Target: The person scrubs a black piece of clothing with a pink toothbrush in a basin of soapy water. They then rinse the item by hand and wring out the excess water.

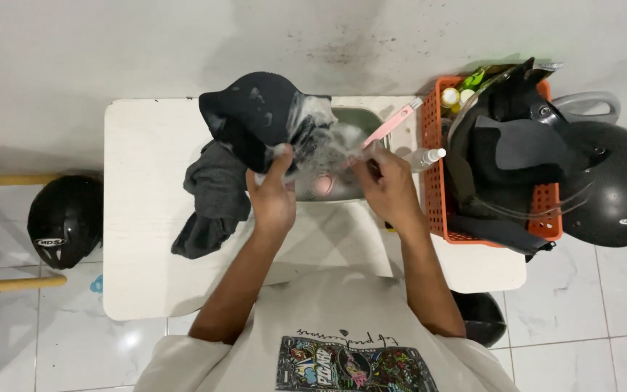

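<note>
An orange plastic basket is set at the right end of the white counter. It is filled with dark helmet parts, a clear curved visor among them, and small bottles with yellow caps are tucked into its far left corner. A small clear spray bottle lies on the counter just beside the basket's left wall. A metal basin is sunk into the counter near its far edge; what it holds cannot be made out, since it is largely hidden behind the foam-covered black helmet padding held over it. A grey cloth lies crumpled on the counter to the left of the basin, touching the padding.

The left hand is raised over the near edge of the basin, fingers closed around the lower edge of the padding, thumb pointing up against the soapy surface. The right hand is closed on the handle of a pink brush, whose shaft slants up and away to the right. Both forearms reach forward from the body, the hands held apart with the padding between them.

A black helmet rests to the right of the basket, and another black helmet sits on the tiled floor to the left of the counter.
</note>
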